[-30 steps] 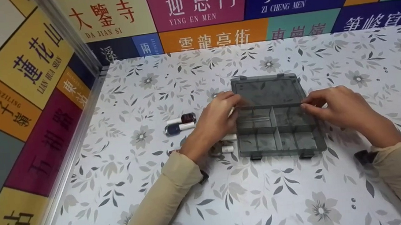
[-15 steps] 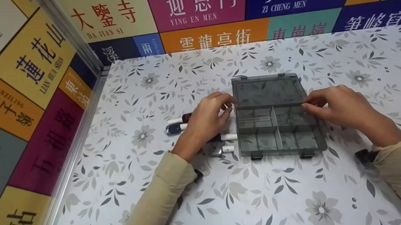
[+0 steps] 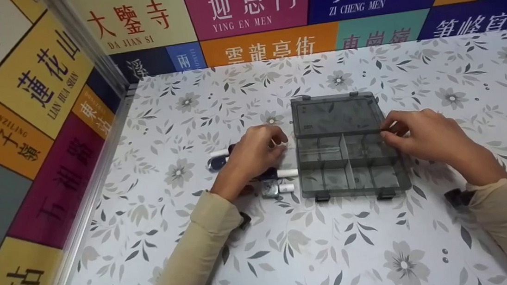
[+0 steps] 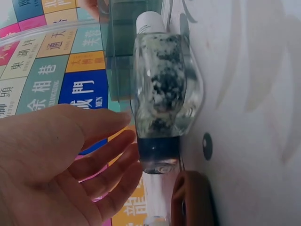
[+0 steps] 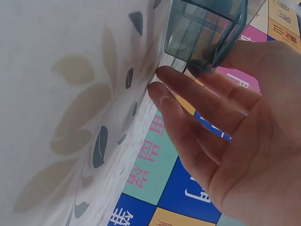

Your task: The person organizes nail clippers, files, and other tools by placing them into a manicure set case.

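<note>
Grey see-through plastic makes the one box (image 3: 356, 193), open on the flowered table (image 3: 320, 252), its single lid (image 3: 338, 114) laid back on the side away from the person. Two latches (image 3: 322, 197) sit on its near edge. At least four bottles lie left of it: a blue bottle (image 3: 217, 163), a dark bottle (image 3: 267, 175), a glitter bottle (image 3: 270, 189) and one mostly hidden, showing a white cap (image 3: 218, 154). Inside the box, a long divider (image 3: 351, 177) meets a cross wall, making two rows of compartments. Clear glass shows dark specks within the glitter bottle, its cap pointing boxward. Over the bottles, the left hand (image 3: 254, 151) is loosely curled, thumb and forefinger apart, holding nothing; whether it touches a bottle cannot be told. Narrowed, the right hand (image 3: 429, 137) pinches the box's right edge.
</note>
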Available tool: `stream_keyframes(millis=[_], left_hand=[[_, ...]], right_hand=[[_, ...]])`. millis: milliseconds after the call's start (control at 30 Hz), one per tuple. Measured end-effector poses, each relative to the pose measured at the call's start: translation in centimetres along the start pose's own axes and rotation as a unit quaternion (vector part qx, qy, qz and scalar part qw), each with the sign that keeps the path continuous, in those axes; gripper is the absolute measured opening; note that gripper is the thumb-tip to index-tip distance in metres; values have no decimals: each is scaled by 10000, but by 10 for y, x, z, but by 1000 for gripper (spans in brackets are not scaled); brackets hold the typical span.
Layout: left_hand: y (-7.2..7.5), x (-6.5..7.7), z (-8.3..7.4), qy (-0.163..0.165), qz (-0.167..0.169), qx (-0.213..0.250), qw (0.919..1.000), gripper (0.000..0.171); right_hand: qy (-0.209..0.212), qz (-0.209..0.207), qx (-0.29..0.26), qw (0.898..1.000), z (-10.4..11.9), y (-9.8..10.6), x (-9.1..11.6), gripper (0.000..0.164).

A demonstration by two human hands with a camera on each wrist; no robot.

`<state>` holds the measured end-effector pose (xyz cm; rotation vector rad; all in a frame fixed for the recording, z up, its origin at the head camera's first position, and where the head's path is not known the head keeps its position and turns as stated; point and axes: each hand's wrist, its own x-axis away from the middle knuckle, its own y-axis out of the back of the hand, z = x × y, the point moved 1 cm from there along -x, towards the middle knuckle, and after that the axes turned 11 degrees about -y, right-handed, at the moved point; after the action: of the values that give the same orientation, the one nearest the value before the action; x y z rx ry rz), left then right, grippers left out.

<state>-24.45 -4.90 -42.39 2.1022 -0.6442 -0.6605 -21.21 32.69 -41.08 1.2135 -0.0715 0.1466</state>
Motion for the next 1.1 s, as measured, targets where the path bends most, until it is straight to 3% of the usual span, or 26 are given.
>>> stream_keyframes(millis=[133,233,467,567,867,1100], left_hand=[[2,2,4,182,42,95,9998,15],[1,3,6,145,115,122,9998,17],[-4,2,6,-552,479,45,9973,28],[-5,3,7,-709,559,-2,9959,28],[-6,2,8,-802,547,-117,9952,24],[-7,3,9,-930,320,-130,9951,21]], right_hand=[[5,22,-87,10000,0,-1,0,21],[36,40,-190,9998,0,-1,0,21],[470,-106,-377,9981,-1,-2,1,18],[466,-99,-410,9980,0,-2,1,18],[441,-31,-415,9982,1,-1,3,19],[270,164,-439,9985,-1,1,3,23]])
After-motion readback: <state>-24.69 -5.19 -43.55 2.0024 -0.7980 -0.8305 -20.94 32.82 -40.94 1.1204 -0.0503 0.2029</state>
